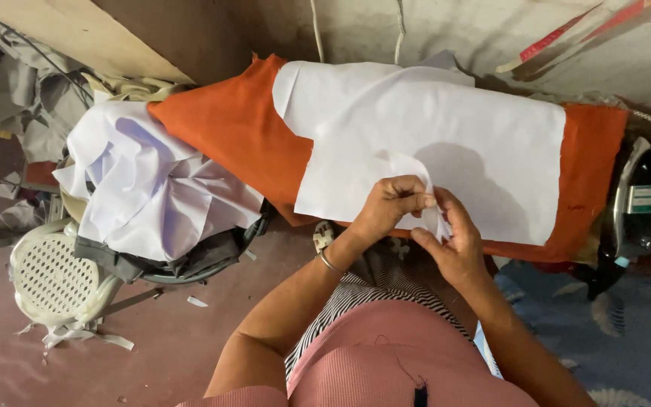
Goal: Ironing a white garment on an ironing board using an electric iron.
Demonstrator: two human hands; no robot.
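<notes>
A large white fabric piece (446, 136) lies spread over an orange padded board (242, 136). At its near edge both hands pinch a small white fabric piece (416, 172) that curls up between the fingers. My left hand (389, 205) grips it from the left, with a metal bangle on that wrist. From the right, my right hand (453, 234) holds the same piece, fingertips meeting the left hand's.
A heap of white fabric pieces (152, 188) fills a basket left of the board, over dark cloth. A white plastic stool (50, 275) stands at lower left. An iron (646, 207) rests at the board's right end. Grey cloth is piled at upper left.
</notes>
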